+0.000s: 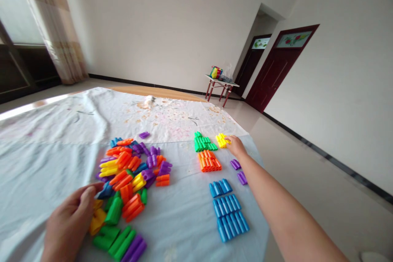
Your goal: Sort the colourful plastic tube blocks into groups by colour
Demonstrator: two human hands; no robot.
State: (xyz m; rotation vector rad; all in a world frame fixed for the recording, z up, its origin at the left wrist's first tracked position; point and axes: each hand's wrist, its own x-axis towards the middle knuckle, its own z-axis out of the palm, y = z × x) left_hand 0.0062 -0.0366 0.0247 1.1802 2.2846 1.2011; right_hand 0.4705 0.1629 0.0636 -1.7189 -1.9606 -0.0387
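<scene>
"In the head view, where did the yellow pieces lie against the grip?"

"The small cluster of bright yellow, tube-shaped plastic pieces (221,140) lay toward the far right of the cloth, at the fingertips of the bare right hand (237,146). The fingers were bent onto its right side; whether they pinched a piece or only touched it could not be told."

"And the other grip?"

"The bare left hand (69,219) was at the near left edge of the jumbled heap of multicoloured plastic pieces (124,159). Its thumb and forefinger were drawn close, tips at a dark blue plastic piece (106,190); whether they held it could not be told."

"What were the surfaces like?"

"The pieces looked smooth and glossy, mostly rounded tubes joined side by side. Under them the soft, wrinkled light blue cloth (178,213) met a white, flower-patterned cloth (172,116) farther off."

"How did the sorted ones look?"

"The yellow cluster was compact, just right of a bright green plastic tube group (202,143). Nearer stood a neat orange plastic tube block (209,161), its round ends showing, then three glossy blue plastic tube rows (227,204). Two ribbed purple plastic pieces (235,164) lay beside the right forearm, slightly apart."
</scene>
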